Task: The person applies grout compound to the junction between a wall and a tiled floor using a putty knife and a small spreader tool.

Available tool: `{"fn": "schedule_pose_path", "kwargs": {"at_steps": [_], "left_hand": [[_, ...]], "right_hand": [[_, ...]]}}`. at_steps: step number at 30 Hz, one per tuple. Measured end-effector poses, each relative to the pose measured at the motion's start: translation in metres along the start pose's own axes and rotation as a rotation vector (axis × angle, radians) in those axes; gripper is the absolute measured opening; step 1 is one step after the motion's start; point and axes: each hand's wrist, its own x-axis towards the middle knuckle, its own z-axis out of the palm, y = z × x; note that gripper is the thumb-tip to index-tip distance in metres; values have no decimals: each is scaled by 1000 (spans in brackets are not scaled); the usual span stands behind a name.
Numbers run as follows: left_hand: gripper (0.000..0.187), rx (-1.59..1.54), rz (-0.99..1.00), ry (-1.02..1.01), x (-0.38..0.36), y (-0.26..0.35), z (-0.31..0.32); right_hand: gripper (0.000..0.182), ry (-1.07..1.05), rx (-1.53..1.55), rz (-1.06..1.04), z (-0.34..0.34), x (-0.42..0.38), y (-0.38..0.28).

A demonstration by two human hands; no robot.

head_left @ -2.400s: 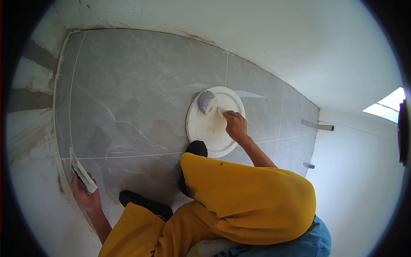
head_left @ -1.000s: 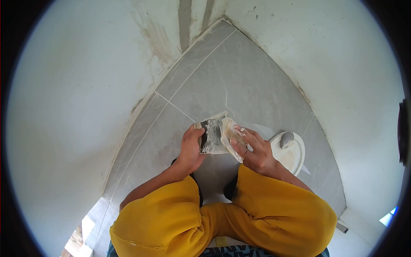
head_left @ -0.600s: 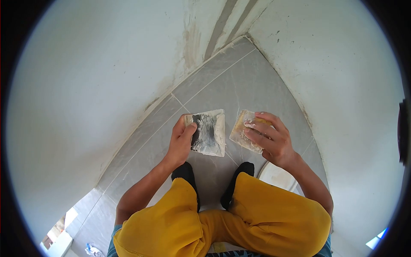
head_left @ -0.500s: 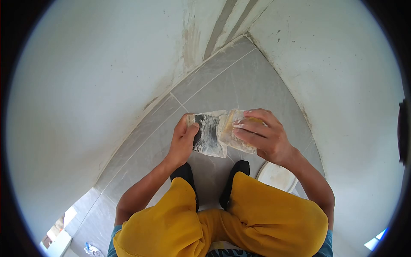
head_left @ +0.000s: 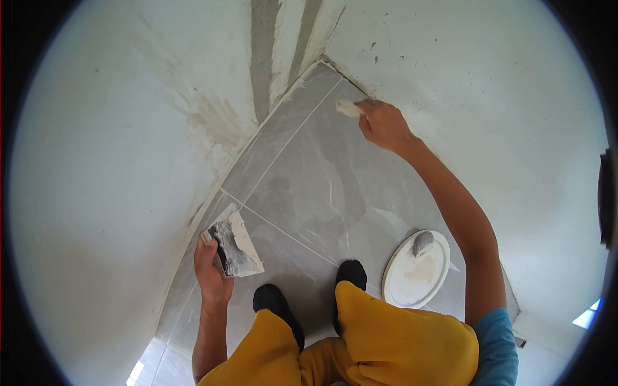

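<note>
My left hand (head_left: 214,273) is closed around a broad metal putty knife (head_left: 239,248), held low over the floor near the left wall. White putty covers its far edge and dark metal shows near my thumb. Stretched out toward the far corner, my right hand (head_left: 388,127) is closed on a pale, putty-smeared spreader (head_left: 348,109). The spreader points left, and much of it is hidden by my fingers. My right knuckles are close to the foot of the right wall (head_left: 476,109).
Grey tiles (head_left: 302,174) cover the floor between two white walls meeting at the far corner. Grey streaks (head_left: 262,58) run up the left wall. A round white lid (head_left: 412,283) with a grey lump (head_left: 423,243) lies beside my right leg.
My hands have moved apart from where the two tools met. The left went down and left with the putty knife; the right reached up toward the corner with the spreader.
</note>
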Motion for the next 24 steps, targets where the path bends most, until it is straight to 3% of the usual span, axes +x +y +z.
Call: {"fn": "schedule_pose_path", "kwargs": {"at_steps": [4,12,14,17,21,23,24], "left_hand": [[36,-6,-16,-7,6,-6,-6],[37,-22,-59,63,12,-10,-7],[38,-27,-76,83,14,-9,-7],[38,11,-96,101,17,-10,-8],[36,-4,-116,86,19,-10,-13],[35,-18,-98,71,22,-11,-15],[39,-42,-106,21,23,-13,-20]], "right_hand": [[22,47,-177,147,32,56,23],[14,33,-521,65,96,120,19],[14,-87,-578,118,102,126,7],[15,-62,-641,203,129,131,4],[17,-47,-570,219,123,138,4],[17,-274,-410,156,99,146,8],[17,-260,-427,156,84,148,8]]}}
